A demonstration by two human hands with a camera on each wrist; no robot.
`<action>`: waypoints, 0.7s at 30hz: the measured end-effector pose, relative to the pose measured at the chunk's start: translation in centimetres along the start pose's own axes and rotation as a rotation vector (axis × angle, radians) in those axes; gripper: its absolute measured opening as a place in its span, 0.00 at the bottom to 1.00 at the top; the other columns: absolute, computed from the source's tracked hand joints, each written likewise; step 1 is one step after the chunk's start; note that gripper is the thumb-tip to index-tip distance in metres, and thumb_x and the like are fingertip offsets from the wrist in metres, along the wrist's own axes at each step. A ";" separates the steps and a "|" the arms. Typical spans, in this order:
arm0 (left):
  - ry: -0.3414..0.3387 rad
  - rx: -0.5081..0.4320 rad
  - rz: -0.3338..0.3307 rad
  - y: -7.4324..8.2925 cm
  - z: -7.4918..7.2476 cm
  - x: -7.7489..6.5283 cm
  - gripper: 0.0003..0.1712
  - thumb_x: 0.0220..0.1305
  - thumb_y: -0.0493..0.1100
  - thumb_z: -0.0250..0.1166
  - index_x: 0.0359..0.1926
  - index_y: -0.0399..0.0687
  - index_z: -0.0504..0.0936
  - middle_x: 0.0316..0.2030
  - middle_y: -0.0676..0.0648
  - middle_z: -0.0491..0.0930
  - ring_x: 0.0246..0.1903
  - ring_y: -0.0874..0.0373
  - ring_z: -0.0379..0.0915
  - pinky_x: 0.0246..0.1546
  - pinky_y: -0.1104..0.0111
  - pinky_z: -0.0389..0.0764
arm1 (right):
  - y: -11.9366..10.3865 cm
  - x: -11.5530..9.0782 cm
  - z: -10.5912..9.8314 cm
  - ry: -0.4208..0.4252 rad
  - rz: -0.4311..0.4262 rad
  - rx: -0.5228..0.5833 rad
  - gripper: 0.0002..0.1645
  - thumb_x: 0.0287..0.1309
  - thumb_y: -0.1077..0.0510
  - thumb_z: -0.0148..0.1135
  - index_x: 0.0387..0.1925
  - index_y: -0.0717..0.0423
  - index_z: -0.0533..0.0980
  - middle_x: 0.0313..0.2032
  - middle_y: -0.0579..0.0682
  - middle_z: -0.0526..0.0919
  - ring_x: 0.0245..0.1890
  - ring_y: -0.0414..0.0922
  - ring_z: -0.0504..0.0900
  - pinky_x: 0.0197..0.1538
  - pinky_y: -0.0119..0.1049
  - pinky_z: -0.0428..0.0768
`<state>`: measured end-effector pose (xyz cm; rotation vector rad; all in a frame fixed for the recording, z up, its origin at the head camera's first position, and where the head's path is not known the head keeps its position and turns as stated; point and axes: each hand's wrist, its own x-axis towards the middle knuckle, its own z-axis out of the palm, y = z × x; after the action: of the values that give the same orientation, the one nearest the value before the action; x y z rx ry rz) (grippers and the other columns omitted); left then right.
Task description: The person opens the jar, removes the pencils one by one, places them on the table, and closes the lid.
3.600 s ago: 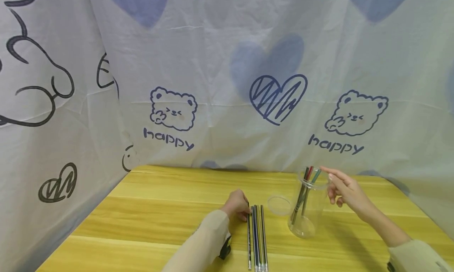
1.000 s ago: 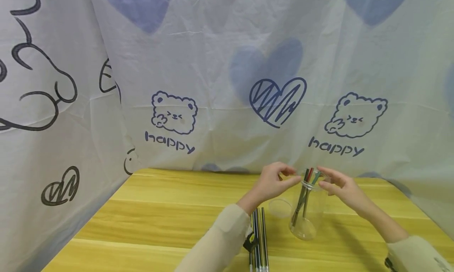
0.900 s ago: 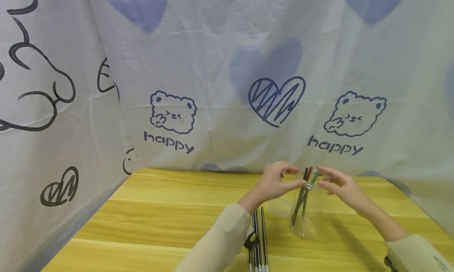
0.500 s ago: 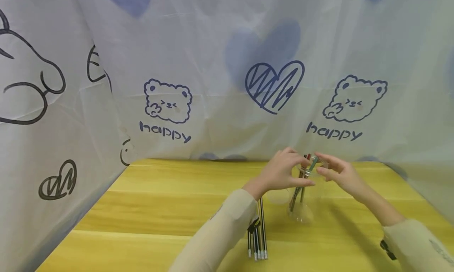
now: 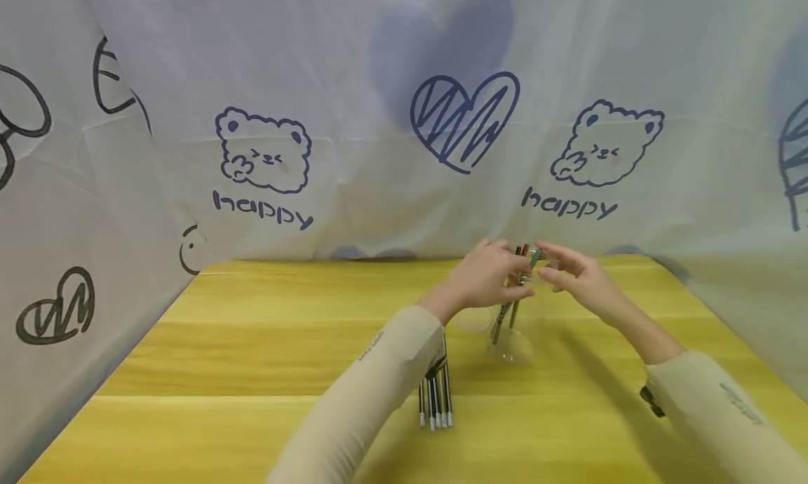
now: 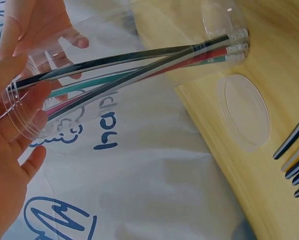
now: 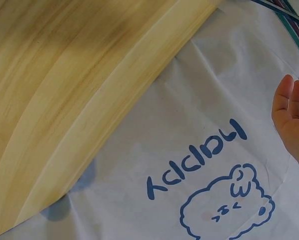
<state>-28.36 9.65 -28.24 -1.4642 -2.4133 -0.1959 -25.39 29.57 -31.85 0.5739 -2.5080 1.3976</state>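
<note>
A tall clear plastic jar (image 5: 511, 348) stands on the table, holding several pencils (image 6: 89, 65) with dark, red and green barrels, their eraser ends down at its base. My left hand (image 5: 482, 277) is at the jar's mouth, thumb and fingers curved around the rim from the left. From the other side my right hand (image 5: 583, 280) holds the rim between thumb and fingers. Left of the jar, partly under my left wrist, several dark pencils (image 5: 435, 403) lie side by side with white erasers toward me. Only part of the right hand (image 7: 292, 115) shows in the right wrist view.
A round clear lid (image 6: 245, 112) lies flat beside the jar, near the points of the loose pencils. The yellow wood-grain table (image 5: 252, 358) ends at a white printed cloth (image 5: 366, 154) hanging behind it.
My left hand has moved from the loose pencils up to the jar's mouth and closed in around its rim. The right hand stays at the rim. The head view has tipped down and shifted right.
</note>
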 end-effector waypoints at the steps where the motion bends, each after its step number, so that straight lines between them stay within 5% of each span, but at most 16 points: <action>1: -0.003 -0.018 -0.010 0.0 0.0 0.1 0.15 0.57 0.55 0.60 0.42 0.55 0.81 0.31 0.60 0.78 0.36 0.65 0.63 0.36 0.74 0.61 | 0.0 0.0 0.0 0.002 0.002 0.005 0.31 0.62 0.56 0.52 0.63 0.62 0.57 0.56 0.61 0.66 0.38 0.37 0.72 0.36 0.33 0.76; 12: -0.002 -0.232 -0.108 0.0 -0.3 0.7 0.15 0.51 0.49 0.67 0.39 0.48 0.81 0.34 0.56 0.79 0.34 0.67 0.70 0.40 0.76 0.65 | -0.1 0.2 0.1 0.012 0.028 0.034 0.31 0.61 0.56 0.53 0.63 0.61 0.58 0.53 0.61 0.69 0.38 0.38 0.73 0.36 0.33 0.77; 21: 0.020 -0.469 -0.150 -0.1 -0.4 1.2 0.10 0.54 0.43 0.65 0.38 0.44 0.80 0.31 0.53 0.79 0.31 0.65 0.72 0.34 0.80 0.71 | 0.0 0.3 -0.1 0.007 0.032 0.074 0.30 0.61 0.58 0.52 0.63 0.62 0.58 0.53 0.59 0.68 0.37 0.39 0.72 0.36 0.31 0.76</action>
<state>-28.87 10.47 -27.44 -1.4398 -2.5734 -0.8556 -25.63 29.58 -31.67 0.5437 -2.4800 1.5062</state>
